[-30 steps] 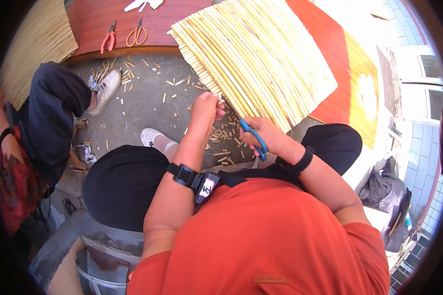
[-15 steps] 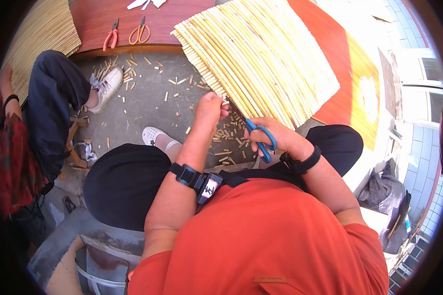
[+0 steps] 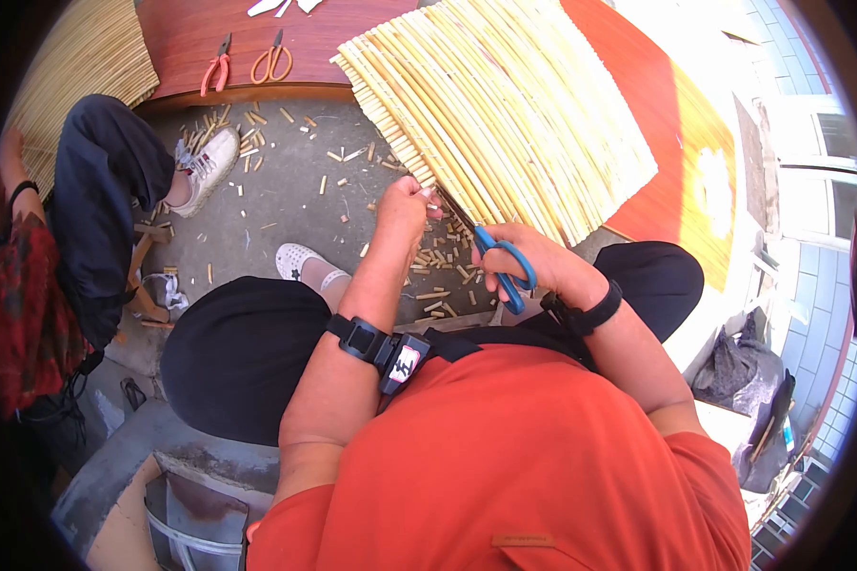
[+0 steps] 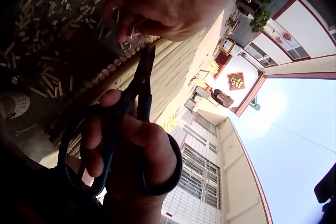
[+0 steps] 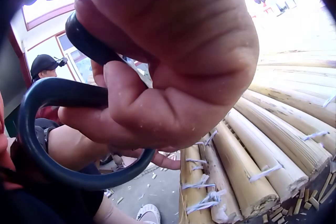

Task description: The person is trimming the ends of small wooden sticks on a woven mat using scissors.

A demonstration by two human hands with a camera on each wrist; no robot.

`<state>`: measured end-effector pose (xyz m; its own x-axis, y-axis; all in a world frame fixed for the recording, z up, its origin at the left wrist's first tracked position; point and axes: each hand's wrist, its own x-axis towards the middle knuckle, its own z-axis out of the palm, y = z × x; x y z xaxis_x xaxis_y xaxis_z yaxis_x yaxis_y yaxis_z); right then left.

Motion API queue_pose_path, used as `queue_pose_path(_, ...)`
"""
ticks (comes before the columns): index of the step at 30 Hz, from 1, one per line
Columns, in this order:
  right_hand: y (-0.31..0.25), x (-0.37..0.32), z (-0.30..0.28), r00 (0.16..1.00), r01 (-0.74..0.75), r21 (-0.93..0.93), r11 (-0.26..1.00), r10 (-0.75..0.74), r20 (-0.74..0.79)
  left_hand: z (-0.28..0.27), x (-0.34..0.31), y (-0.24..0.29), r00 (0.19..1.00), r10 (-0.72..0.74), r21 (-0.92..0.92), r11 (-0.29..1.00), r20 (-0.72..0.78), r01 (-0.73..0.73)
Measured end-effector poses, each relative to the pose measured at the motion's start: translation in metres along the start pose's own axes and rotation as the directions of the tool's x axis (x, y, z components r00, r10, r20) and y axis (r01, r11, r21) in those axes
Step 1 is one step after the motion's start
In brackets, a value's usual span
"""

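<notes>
My left hand [image 3: 405, 209] pinches a small pale piece at the near-left edge of a mat of yellow reeds [image 3: 514, 105]; I cannot tell whether it is a reed end or string. With fingers through the loops, my right hand [image 3: 538, 259] grips blue-handled scissors [image 3: 508, 262]. In the left wrist view the dark blades [image 4: 142, 74] point along the row of cut reed ends [image 4: 102, 74], tips close below the left fingers. White string ties [image 5: 210, 200] bind the reeds in the right wrist view, where my hand hides the blades.
The mat lies on a reddish wooden table [image 3: 628, 105]. Red-handled pliers [image 3: 215, 68] and a second pair of scissors [image 3: 272, 62] lie on another table. Cut reed pieces [image 3: 438, 257] litter the floor. Another person's leg [image 3: 114, 190] and another mat [image 3: 76, 67] are at left.
My right hand has shifted a little to the right with the scissors, and more of their blades shows. The left hand keeps its pinch at the mat edge. The other person's arm has moved.
</notes>
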<state>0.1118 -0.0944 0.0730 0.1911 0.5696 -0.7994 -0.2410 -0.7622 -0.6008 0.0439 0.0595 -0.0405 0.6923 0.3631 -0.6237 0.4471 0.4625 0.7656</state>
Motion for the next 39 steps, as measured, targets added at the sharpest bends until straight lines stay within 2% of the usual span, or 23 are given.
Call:
queue_pose_path(3,-0.004,-0.001,0.0,1.0,-0.006,-0.016,1.0,0.006,0.003,0.002,-0.006,0.008,1.0,0.022,-0.001,1.0,-0.017,-0.022)
queue_pose_path(5,-0.004,0.0,0.0,1.0,-0.016,-0.014,1.0,0.016,0.001,0.003,-0.009,0.013,0.999,0.005,-0.075,0.997,-0.046,-0.008)
queue_pose_path(17,0.005,0.007,0.003,1.0,0.02,0.074,0.997,-0.021,0.016,-0.002,0.012,-0.011,0.996,0.083,-0.061,0.995,-0.008,-0.084)
queue_pose_path(20,0.0,0.003,0.003,1.0,0.011,0.075,0.997,-0.013,0.021,-0.003,0.004,-0.002,0.999,0.037,0.013,0.999,0.005,-0.037)
queue_pose_path(31,-0.001,0.002,-0.004,0.998,0.016,0.034,0.999,-0.018,0.054,-0.002,0.003,0.0,0.999,0.04,-0.003,0.999,0.0,-0.04)
queue_pose_path(39,-0.003,0.003,-0.002,0.998,-0.053,0.048,0.997,0.051,0.028,-0.002,0.004,-0.001,0.999,0.037,-0.028,0.999,-0.003,-0.037)
